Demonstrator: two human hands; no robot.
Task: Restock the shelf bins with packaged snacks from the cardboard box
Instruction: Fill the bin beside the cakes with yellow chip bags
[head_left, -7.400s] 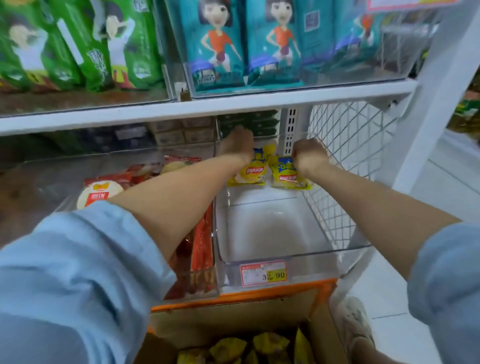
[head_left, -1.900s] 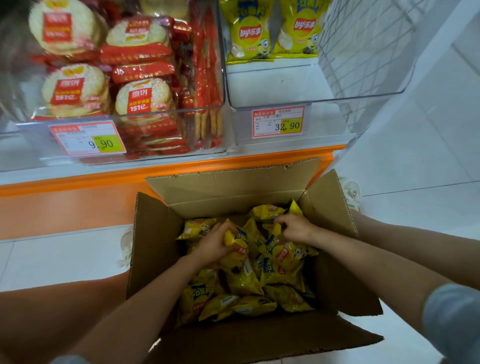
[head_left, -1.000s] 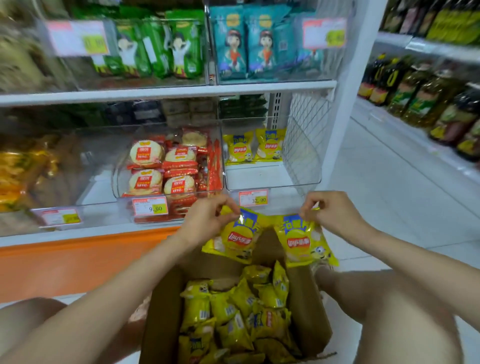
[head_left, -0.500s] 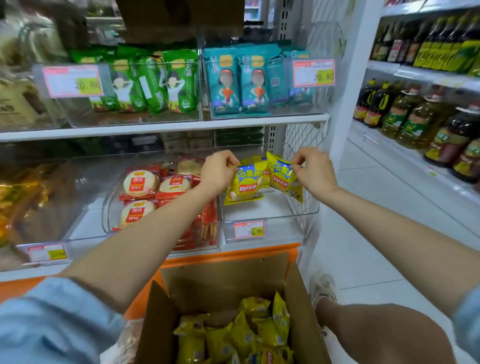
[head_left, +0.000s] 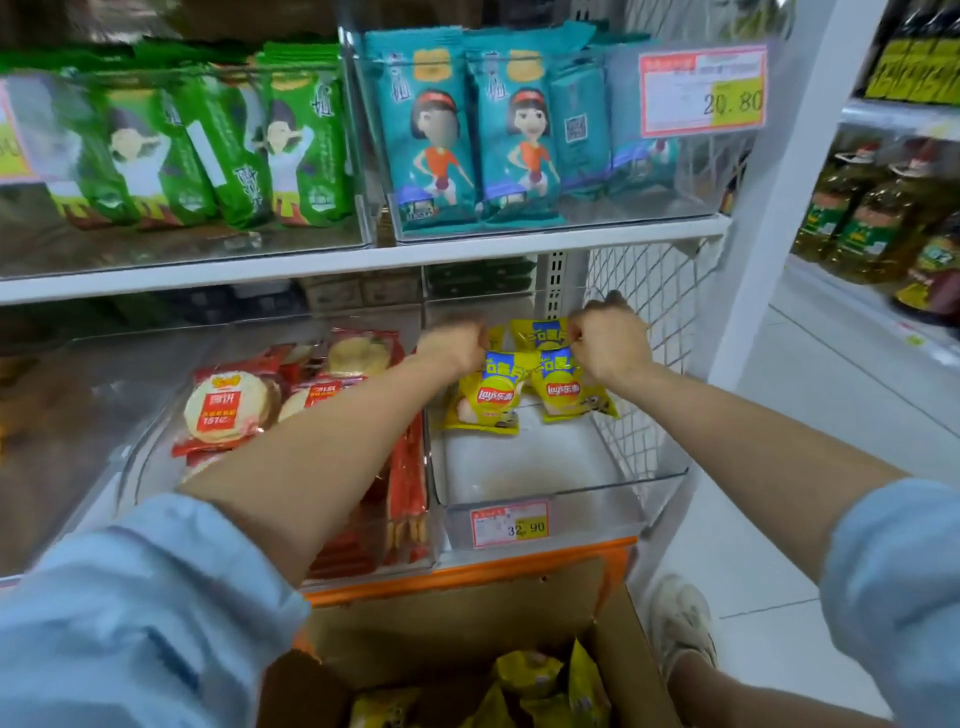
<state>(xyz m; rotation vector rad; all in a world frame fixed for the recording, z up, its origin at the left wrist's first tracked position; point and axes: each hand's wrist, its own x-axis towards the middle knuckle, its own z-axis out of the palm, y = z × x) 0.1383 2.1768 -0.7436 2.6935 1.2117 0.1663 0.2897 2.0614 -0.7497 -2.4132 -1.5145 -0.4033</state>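
Price tag, upper right: 20.80
Price tag, lower middle: 32.90
Yellow chip bags: Lay's
Red cracker pack: 151

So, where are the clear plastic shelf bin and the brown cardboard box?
clear plastic shelf bin (head_left: 530, 460): head view, bare bin floor.
brown cardboard box (head_left: 457, 618): head view, back flap.

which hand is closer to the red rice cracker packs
Left. The left hand pinches a Lay's chip bag just right of the rice cracker packs; the right hand pinches a second Lay's bag farther right, beside the wire mesh panel.
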